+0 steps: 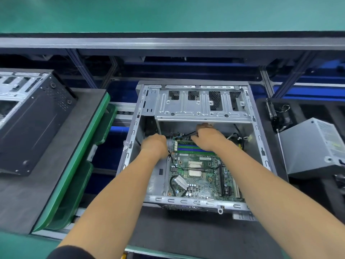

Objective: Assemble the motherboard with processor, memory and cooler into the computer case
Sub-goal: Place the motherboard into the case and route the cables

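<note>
An open silver computer case (194,201) lies on its side in the middle of the head view. A green motherboard (197,176) sits flat inside it, with a bare processor (195,169) at its centre and blue and green memory slots (194,147) at its far edge. My left hand (154,144) reaches down beside the board's far left corner, fingers curled downward and hidden. My right hand (207,136) is over the board's far edge near the memory slots, fingers curled at a black cable (190,133). No cooler is on the board.
A second black case (31,118) lies at the left on a dark mat, beside green trays (78,165). A grey power supply (313,144) stands at the right. The case's drive cage (201,103) overhangs the far side. Loose black cables (174,184) cross the board.
</note>
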The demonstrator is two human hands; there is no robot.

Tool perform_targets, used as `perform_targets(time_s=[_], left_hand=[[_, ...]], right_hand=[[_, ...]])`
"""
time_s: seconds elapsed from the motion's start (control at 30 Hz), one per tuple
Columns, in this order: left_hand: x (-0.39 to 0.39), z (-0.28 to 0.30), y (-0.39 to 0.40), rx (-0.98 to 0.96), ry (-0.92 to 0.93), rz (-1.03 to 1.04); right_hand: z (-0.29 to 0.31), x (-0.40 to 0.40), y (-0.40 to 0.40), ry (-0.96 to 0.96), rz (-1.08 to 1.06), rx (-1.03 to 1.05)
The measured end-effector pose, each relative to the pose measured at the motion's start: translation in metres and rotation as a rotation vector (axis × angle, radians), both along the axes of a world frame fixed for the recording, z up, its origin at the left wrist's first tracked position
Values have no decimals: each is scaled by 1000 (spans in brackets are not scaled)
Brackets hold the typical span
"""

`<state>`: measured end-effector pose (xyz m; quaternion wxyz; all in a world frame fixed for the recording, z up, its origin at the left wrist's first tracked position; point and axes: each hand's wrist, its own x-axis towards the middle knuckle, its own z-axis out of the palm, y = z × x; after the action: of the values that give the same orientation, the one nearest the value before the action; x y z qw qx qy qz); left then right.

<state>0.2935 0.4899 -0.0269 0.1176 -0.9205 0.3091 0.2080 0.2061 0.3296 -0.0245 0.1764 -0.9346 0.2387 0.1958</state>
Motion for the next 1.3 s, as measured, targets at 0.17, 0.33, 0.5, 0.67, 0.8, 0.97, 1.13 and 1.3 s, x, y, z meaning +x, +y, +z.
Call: perform_targets(time_s=[0.17, 0.33, 0.5, 0.67, 0.8, 0.97, 1.13, 1.3], left_hand=[[-3, 1, 0, -26, -101, 39], [5, 6, 6, -112, -263, 146], [2, 3, 5, -267, -190, 267], [1, 4, 5, -356, -89, 325], [2, 8, 4, -485, -9, 457], [-5, 15, 1, -673, 60, 553], [-3, 15, -1, -829, 212, 705], [-12, 13, 5, -192, -184, 52]], right_hand=[[-2, 4, -1, 23, -25, 77], [0, 7, -6, 0, -58, 72], [1, 6, -6, 2, -32, 75], [0, 6, -8, 21, -6, 57], [-1, 7, -7, 31, 48, 25], [4, 8, -10, 55, 51, 50], [6, 9, -11, 106, 40, 73], [0, 13, -9, 88, 35, 44]])
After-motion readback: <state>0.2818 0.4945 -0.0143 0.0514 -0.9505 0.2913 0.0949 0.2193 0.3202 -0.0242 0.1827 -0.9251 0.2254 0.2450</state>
